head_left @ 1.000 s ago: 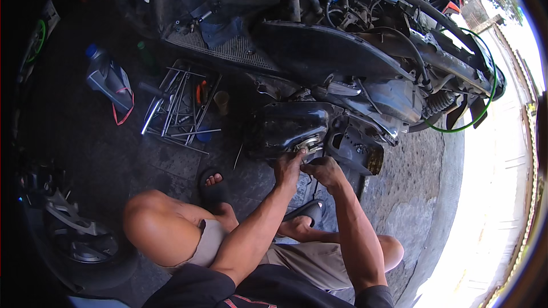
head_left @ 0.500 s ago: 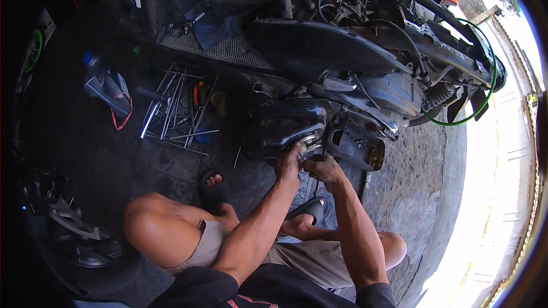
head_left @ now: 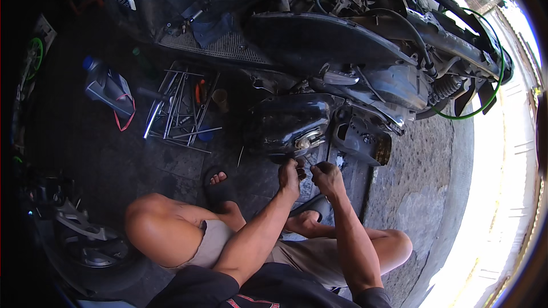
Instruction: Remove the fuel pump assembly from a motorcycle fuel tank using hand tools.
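The person squats on the floor [head_left: 85, 154] beside a scooter [head_left: 365, 45] whose body panels are off. Both hands are low in front of the black engine cover [head_left: 285, 122], so the work stays close to the body and in the line of sight. The left hand [head_left: 289, 175] is curled narrow, its fingertips pinched on what seems to be a small dark part [head_left: 301, 172]; it is too small to say what it is. The right hand [head_left: 326, 175] is closed in a loose fist just beside it, and I cannot tell if it holds anything. The part sits between the two hands, just under the pale round fitting [head_left: 303, 143] at the lower edge of the cover, and apart from it.

The wrenches [head_left: 177, 108] lie spread on the floor to the left, within an arm's reach, with a plastic bottle [head_left: 105, 85] further left and a loose wheel [head_left: 80, 239] near the left knee.

One second ago both hands were higher, touching the lower edge of the cover near that fitting. Now they have come down and a little toward the body, and they no longer touch the engine. The tools and the bottle lie as before.
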The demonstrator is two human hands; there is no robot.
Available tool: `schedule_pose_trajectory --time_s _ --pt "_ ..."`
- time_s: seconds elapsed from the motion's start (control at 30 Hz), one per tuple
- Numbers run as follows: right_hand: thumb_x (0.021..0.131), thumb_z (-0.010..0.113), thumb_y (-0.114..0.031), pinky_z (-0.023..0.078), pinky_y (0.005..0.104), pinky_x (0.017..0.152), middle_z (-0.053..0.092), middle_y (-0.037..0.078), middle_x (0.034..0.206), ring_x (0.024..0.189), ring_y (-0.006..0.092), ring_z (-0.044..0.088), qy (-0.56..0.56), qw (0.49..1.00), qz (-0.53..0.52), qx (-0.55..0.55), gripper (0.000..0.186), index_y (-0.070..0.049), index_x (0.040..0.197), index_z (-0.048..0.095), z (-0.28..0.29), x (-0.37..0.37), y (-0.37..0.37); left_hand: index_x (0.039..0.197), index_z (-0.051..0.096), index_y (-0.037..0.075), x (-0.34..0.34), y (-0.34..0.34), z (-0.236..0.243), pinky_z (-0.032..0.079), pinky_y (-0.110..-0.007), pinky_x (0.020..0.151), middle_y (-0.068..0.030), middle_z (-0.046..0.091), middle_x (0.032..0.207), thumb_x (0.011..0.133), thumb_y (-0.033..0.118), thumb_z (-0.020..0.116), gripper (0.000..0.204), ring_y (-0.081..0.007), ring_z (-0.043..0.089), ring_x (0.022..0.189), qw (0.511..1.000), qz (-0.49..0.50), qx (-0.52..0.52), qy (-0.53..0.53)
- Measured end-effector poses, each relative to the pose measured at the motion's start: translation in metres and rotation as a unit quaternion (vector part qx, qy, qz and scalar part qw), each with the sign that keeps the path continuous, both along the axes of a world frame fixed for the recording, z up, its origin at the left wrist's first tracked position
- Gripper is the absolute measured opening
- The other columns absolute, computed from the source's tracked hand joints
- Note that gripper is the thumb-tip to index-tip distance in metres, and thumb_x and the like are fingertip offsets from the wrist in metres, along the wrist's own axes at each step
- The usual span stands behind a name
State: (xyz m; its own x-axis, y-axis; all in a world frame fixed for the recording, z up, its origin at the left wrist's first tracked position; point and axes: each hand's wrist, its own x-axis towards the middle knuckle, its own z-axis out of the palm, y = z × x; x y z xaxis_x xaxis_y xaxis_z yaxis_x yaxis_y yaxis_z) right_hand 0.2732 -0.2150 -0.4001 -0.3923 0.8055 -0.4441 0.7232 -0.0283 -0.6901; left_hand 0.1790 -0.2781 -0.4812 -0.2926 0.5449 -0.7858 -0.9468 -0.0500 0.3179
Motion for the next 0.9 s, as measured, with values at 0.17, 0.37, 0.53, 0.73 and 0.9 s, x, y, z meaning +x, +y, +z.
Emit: schedule_pose_trajectory --time_s 0.17,0.37,0.53,0.73,0.9 --pt "0.092 0.062 -0.027 0.053 0.0352 0.061 0.071 0.018 0.072 0.064 0.0231 0.070 0.050 0.997 -0.044 -0.036 0.037 0.008 0.092 0.071 -0.033 -0.011 0.004 0.087 0.065 0.011 -0.001 0.012 -0.026 0.041 -0.025 0.051 0.0018 0.060 0.072 0.093 0.022 0.062 0.013 -0.0089 0.051 0.057 0.996 -0.044 0.046 0.069" --pt "0.094 0.061 -0.028 0.051 0.0352 0.056 0.070 0.014 0.071 0.059 0.0214 0.067 0.056 0.996 -0.058 -0.045 0.038 0.008 0.091 0.071 -0.035 -0.011 0.003 0.092 0.070 0.009 -0.001 0.010 -0.019 0.038 -0.024 0.051 0.0023 0.059 0.073 0.095 0.021 0.063 0.014 -0.0083 0.049 0.058 0.989 -0.086 0.052 0.108" --pt "0.097 0.058 -0.033 0.048 0.0306 0.058 0.067 0.009 0.078 0.063 0.0168 0.062 0.129 0.951 -0.133 -0.246 0.039 0.004 0.103 0.068 -0.005 -0.007 -0.007 0.095 0.071 0.007 -0.002 0.017 -0.005 0.033 -0.024 0.047 0.0035 0.053 0.067 0.095 0.023 0.064 0.017 -0.0080 0.045 0.055 0.996 -0.019 0.013 0.089" --pt "0.101 0.054 -0.030 0.050 0.0286 0.063 0.070 0.009 0.085 0.071 0.0170 0.062 0.303 0.802 -0.152 -0.492 0.034 0.001 0.103 0.067 -0.013 0.029 -0.008 0.094 0.070 0.006 -0.001 0.017 -0.008 0.031 -0.025 0.045 0.0064 0.042 0.062 0.095 0.024 0.065 0.019 -0.0073 0.038 0.051 0.975 -0.081 -0.018 0.207" --pt "0.093 0.062 -0.020 0.052 0.0405 0.062 0.072 0.013 0.082 0.066 0.0274 0.067 0.065 0.992 0.019 -0.110 0.020 -0.001 0.094 0.067 -0.029 0.026 -0.013 0.085 0.067 0.010 0.011 0.019 -0.026 0.030 -0.025 0.045 0.0072 0.043 0.060 0.092 0.022 0.068 0.014 -0.0067 0.036 0.048 0.974 -0.070 -0.003 0.217"
